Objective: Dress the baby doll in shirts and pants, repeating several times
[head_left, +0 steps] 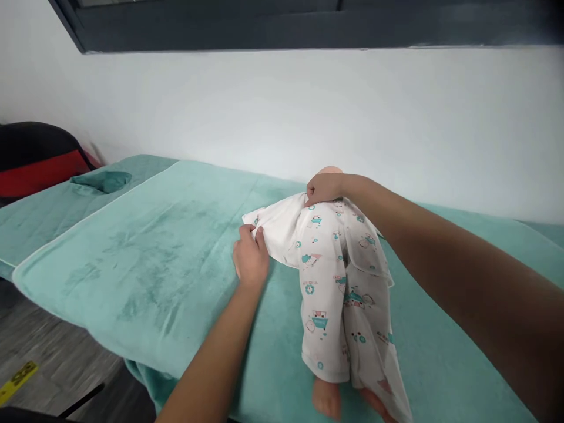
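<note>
A baby doll point(326, 399) lies on the bed with its feet toward me, dressed in white printed pants point(324, 294) and a matching white printed top point(284, 232). One flap of the top is spread out to the left, its plain inner side showing. My left hand point(252, 255) pinches the outer edge of that flap. Near the doll's neck, my right hand point(324, 189) is closed on the cloth of the top. My right hand and forearm hide most of the doll's head.
A teal plush cover point(145, 252) spreads over the bed, with a rumpled teal cloth piece point(102, 181) at the far left. Behind stands a white wall point(229, 111) under a dark window frame point(211, 26). A black and red chair point(42, 158) is on the left.
</note>
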{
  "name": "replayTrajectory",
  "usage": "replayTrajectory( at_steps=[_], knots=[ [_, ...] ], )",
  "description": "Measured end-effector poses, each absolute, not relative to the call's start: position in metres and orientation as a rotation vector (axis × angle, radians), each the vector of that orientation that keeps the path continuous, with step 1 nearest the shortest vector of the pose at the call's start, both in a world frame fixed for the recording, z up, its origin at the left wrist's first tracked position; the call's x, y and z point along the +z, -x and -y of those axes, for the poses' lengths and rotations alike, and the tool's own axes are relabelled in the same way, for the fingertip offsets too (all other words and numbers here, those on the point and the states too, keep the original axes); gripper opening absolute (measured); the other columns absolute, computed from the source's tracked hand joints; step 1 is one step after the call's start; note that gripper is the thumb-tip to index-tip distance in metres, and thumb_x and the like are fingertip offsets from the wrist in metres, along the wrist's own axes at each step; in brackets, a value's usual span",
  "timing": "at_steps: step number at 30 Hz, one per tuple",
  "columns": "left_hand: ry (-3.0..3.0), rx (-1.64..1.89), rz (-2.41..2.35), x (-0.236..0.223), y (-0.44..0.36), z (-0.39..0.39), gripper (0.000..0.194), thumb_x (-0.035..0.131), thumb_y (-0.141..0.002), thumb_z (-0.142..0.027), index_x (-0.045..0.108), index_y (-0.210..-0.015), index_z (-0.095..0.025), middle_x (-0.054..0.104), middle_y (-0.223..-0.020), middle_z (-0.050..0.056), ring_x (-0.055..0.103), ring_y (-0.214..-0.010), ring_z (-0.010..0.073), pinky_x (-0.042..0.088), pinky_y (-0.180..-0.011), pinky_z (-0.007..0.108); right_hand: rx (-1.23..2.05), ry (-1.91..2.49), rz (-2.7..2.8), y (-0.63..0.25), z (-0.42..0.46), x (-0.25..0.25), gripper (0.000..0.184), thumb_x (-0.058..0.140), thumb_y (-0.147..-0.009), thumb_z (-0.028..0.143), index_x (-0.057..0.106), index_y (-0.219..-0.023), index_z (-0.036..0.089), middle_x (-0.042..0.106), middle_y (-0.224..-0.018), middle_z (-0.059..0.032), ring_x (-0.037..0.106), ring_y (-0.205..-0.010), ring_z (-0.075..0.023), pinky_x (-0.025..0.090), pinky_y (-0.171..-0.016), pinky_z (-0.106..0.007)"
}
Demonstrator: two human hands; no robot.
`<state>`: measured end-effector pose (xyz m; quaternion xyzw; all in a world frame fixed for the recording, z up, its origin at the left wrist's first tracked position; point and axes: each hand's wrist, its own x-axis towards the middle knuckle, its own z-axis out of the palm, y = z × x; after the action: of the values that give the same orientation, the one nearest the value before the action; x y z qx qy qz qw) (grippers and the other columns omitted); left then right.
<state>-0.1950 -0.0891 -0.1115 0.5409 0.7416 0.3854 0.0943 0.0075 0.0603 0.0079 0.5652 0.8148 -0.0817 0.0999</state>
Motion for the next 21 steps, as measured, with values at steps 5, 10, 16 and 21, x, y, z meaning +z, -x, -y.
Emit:
replayTrajectory(
  at_steps=[5,10,16,21],
  knots=[
    [-1.563,1.348,-1.967,-0.110,0.193,0.092,0.031,0.034,-0.097,-0.046,0.046,-0.111,-0.020,0.068,-0.091,0.008,0.064,-0.077,0.0245,0.044,-0.068,0.034,-0.049,-1.751,-2.389,0.012,-0.048,0.005,0.016,0.066,-0.081,0.035,0.069,-0.079,0.019,0.069,-0.087,-0.0083,0.063,-0.080,-0.0246,0.043,-0.071,-0.035],
    [-1.578,1.545,-1.797,-0.110,0.191,0.098,0.025,0.040,-0.097,-0.043,0.046,-0.107,-0.021,0.067,-0.094,0.006,0.064,-0.079,0.0213,0.046,-0.070,0.032,0.096,-1.947,-2.308,0.031,-0.042,-0.005,0.009,0.063,-0.081,0.018,0.069,-0.086,0.013,0.067,-0.083,-0.0157,0.064,-0.082,-0.0298,0.044,-0.072,-0.037],
    [-1.725,1.678,-1.613,-0.113,0.189,0.102,0.021,0.046,-0.096,-0.038,0.047,-0.107,-0.021,0.067,-0.106,0.008,0.067,-0.094,0.0209,0.051,-0.078,0.033,0.221,-2.013,-2.407,0.031,-0.024,-0.017,0.036,0.049,-0.080,0.002,0.061,-0.113,0.011,0.066,-0.101,-0.0197,0.062,-0.088,-0.0299,0.045,-0.071,-0.037],
    [-1.957,1.682,-1.382,-0.115,0.182,0.103,0.015,0.046,-0.096,-0.027,0.048,-0.110,-0.021,0.067,-0.113,0.009,0.065,-0.108,0.0197,0.052,-0.088,0.034,0.070,-1.501,-3.167,0.021,0.002,-0.030,0.046,0.046,-0.080,0.003,0.061,-0.119,0.021,0.059,-0.128,-0.0100,0.051,-0.114,-0.0280,0.043,-0.087,-0.039]
  ],
)
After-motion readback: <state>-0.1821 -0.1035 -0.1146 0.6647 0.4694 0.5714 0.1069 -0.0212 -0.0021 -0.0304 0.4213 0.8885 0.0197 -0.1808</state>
